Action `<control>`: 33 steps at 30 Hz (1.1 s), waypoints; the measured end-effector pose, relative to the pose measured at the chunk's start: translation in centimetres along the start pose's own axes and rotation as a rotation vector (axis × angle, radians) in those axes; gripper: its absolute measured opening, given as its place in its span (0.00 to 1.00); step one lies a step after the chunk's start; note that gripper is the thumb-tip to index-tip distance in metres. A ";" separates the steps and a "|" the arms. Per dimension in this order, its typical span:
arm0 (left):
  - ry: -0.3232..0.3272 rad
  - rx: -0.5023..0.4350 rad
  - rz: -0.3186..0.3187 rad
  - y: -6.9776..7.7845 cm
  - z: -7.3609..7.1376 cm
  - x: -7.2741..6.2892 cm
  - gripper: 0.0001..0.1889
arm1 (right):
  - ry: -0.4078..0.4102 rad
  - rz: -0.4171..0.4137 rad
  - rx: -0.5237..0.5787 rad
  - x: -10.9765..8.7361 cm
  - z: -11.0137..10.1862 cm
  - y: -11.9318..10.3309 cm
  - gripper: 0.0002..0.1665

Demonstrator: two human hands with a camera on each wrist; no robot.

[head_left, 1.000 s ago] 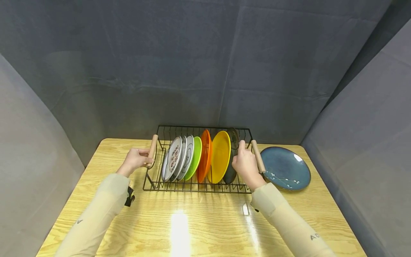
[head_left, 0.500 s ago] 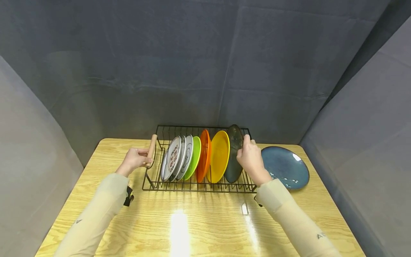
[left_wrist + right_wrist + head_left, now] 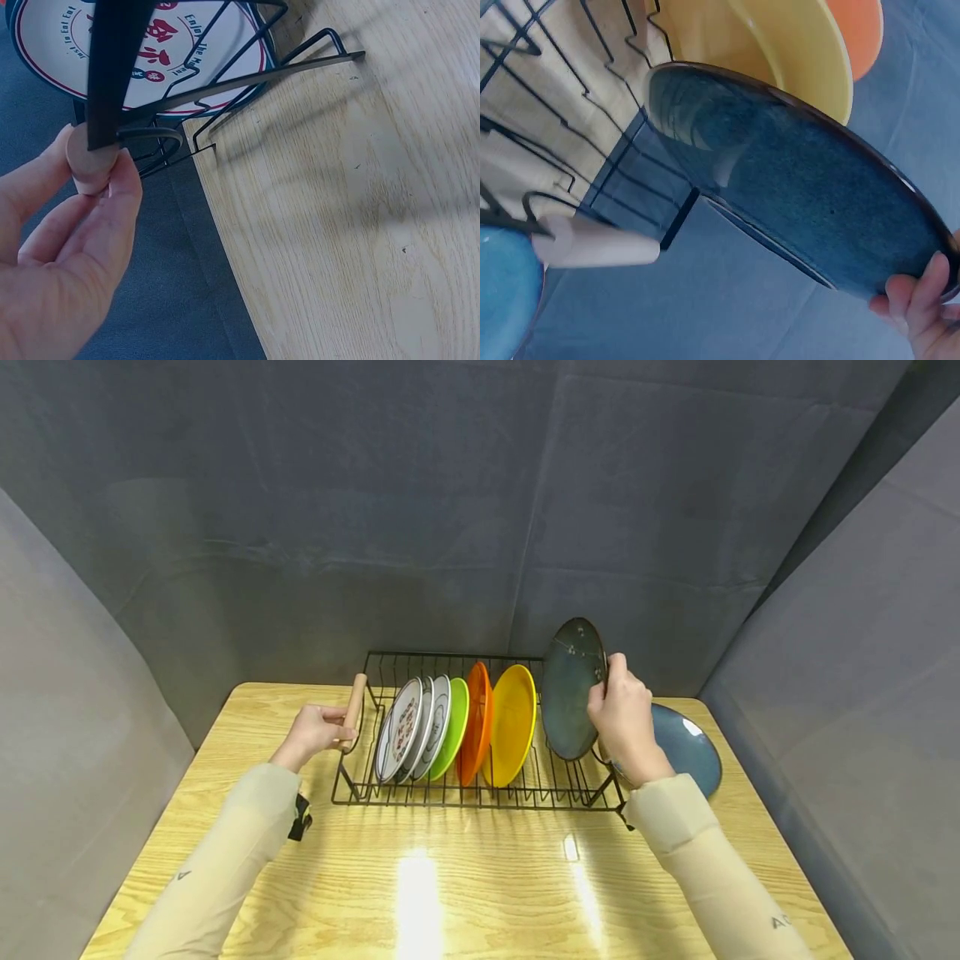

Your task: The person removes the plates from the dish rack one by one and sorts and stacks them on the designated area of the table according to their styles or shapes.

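My right hand (image 3: pixel 626 722) pinches the rim of a dark blue plate (image 3: pixel 572 693), held upright and raised above the right end of the black wire dish rack (image 3: pixel 480 808). In the right wrist view its underside (image 3: pixel 802 180) faces the camera. My left hand (image 3: pixel 311 735) grips the rack's left wooden handle (image 3: pixel 356 710), fingers and thumb around it in the left wrist view. Several plates stand on edge in the rack: white patterned ones (image 3: pixel 401 731), a green plate (image 3: pixel 452 731), an orange one (image 3: pixel 477 722) and a yellow one (image 3: pixel 513 727).
Another blue plate (image 3: pixel 690 747) lies flat on the wooden table (image 3: pixel 495 877) to the right of the rack, partly hidden by my right hand. The rack's right wooden handle (image 3: pixel 600 241) shows in the right wrist view. Grey cloth (image 3: pixel 450 527) hangs behind the table.
My right hand has lifted the dark blue plate out of its place beside the yellow plate, moving it up and to the right. My left hand stays on the handle.
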State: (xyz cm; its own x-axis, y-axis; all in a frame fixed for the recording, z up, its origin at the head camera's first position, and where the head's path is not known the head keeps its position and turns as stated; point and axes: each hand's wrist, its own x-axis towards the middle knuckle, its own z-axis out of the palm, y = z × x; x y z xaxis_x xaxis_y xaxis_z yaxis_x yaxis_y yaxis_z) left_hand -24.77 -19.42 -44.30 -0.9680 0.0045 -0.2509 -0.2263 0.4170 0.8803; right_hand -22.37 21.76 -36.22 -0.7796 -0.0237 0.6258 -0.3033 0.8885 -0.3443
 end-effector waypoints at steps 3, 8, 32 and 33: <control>-0.002 -0.005 0.001 0.0 0.0 0.0 0.25 | 0.078 -0.001 0.023 0.1 -0.5 0.7 0.12; -0.004 -0.020 -0.004 0.0 0.0 0.0 0.26 | 0.229 0.012 0.033 0.4 -1.3 2.2 0.13; -0.011 -0.032 -0.004 0.0 0.0 -0.1 0.26 | 0.613 0.588 0.067 -2.8 -2.0 12.5 0.13; -0.011 -0.031 -0.004 0.0 0.0 -0.1 0.26 | 0.618 0.619 0.082 -3.2 -1.8 12.9 0.13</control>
State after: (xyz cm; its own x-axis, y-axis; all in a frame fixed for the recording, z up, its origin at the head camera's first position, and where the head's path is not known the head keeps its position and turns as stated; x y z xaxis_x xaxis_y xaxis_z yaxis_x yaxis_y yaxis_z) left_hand -24.63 -19.44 -44.24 -0.9658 0.0132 -0.2590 -0.2337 0.3886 0.8913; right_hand -22.83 34.08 -41.39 -0.3877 0.7253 0.5690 0.0189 0.6233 -0.7817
